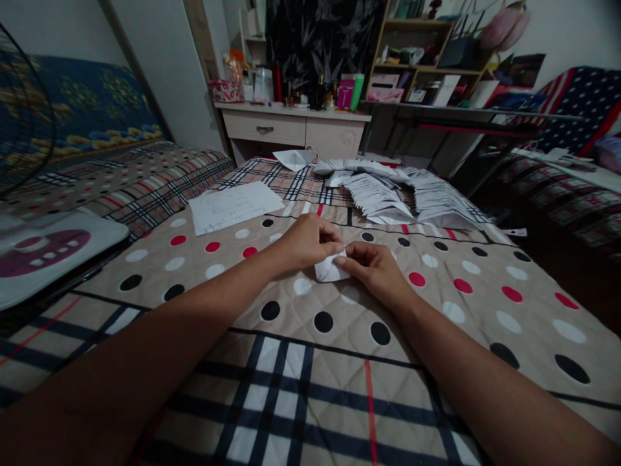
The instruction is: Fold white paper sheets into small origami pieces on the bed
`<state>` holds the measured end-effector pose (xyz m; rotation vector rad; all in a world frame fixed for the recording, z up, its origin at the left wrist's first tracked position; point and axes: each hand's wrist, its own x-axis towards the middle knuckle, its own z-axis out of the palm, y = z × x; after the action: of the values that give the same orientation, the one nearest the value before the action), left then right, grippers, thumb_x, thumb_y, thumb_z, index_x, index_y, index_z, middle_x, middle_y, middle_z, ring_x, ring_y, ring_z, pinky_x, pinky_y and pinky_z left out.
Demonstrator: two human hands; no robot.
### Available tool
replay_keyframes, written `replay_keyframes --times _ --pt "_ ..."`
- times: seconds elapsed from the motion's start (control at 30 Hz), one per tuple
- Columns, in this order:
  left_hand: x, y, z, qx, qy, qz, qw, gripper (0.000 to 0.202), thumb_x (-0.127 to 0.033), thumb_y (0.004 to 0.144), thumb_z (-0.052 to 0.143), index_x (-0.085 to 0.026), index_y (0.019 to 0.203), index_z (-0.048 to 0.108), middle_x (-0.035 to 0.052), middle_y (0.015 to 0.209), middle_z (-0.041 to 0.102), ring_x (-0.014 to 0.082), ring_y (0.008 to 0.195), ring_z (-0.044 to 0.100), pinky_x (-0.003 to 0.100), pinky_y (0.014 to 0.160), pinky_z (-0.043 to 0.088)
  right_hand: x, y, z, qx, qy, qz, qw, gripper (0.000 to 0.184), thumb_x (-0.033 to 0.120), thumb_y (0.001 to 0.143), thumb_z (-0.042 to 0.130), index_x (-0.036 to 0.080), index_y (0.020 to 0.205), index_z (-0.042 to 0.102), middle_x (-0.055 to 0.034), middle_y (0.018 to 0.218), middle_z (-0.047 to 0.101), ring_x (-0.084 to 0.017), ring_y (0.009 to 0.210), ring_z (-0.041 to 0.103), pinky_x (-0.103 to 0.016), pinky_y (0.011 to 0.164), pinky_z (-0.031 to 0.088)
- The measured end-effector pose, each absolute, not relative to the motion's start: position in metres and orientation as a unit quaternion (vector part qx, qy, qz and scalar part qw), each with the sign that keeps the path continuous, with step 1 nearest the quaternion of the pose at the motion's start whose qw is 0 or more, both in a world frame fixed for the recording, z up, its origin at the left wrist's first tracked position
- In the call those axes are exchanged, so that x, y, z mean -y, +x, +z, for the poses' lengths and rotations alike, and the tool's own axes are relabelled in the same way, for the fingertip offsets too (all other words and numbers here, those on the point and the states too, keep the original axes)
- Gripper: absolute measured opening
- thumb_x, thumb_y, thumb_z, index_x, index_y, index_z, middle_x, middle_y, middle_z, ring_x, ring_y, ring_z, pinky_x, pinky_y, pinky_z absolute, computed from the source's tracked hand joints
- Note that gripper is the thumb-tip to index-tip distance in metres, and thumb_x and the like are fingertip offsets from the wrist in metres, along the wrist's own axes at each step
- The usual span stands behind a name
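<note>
A small folded piece of white paper [330, 268] is held between both hands, just above or on the dotted bedspread. My left hand [310, 241] pinches its upper edge between thumb and fingers. My right hand [373, 268] grips its right side, thumb on top and fingers curled behind. Beyond the left hand lies a flat white sheet [236, 206] with faint writing on it. Several stacks of folded white paper pieces [376, 196] lie farther back to the right, fanned out in rows.
The bedspread [301, 382] has dots and plaid bands. A folded white paper [294, 159] rests near the bed's far edge. Behind stands a white dresser [291, 129] with bottles and boxes. At the left are a white and purple object [58, 249] and a fan guard [51, 123].
</note>
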<state>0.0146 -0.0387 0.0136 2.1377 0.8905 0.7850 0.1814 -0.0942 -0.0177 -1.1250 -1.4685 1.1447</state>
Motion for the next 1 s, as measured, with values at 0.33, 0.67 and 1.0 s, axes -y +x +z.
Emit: replay_keyframes --times 0.33,0.67,1.0 --pt "0.048 0.036 -0.009 -0.378 0.702 0.439 0.414 0.024 -0.036 0.078 0.066 -0.012 0.079 0.066 0.0020 0.071 0.065 0.0108 0.061 0.055 0.021 0.053 0.042 0.098 0.176 -0.014 0.541 -0.495 0.374 0.567 0.036 0.040 0.071 0.075 0.018 0.052 0.053 0.0039 0.042 0.049 -0.007 0.039 0.038 -0.022 0.039 0.023" --pt "0.056 0.040 -0.012 -0.365 0.704 0.489 0.363 0.029 -0.040 0.084 0.059 -0.013 0.074 0.063 -0.0009 0.064 0.058 0.0100 0.058 0.050 0.021 0.052 0.036 0.105 0.167 -0.010 0.510 -0.477 0.379 0.607 0.032 0.033 0.073 0.073 0.018 0.055 0.051 0.0054 0.043 0.049 -0.007 0.038 0.041 -0.021 0.039 0.028" --pt "0.054 0.033 -0.008 -0.372 0.751 0.440 0.323 0.050 -0.048 0.092 0.044 -0.015 0.055 0.048 -0.0024 0.051 0.043 0.0093 0.051 0.041 0.024 0.050 0.029 0.109 0.167 -0.011 0.535 -0.465 0.448 0.545 0.025 0.029 0.074 0.068 0.017 0.057 0.055 0.0047 0.043 0.052 -0.006 0.036 0.038 -0.020 0.037 0.023"
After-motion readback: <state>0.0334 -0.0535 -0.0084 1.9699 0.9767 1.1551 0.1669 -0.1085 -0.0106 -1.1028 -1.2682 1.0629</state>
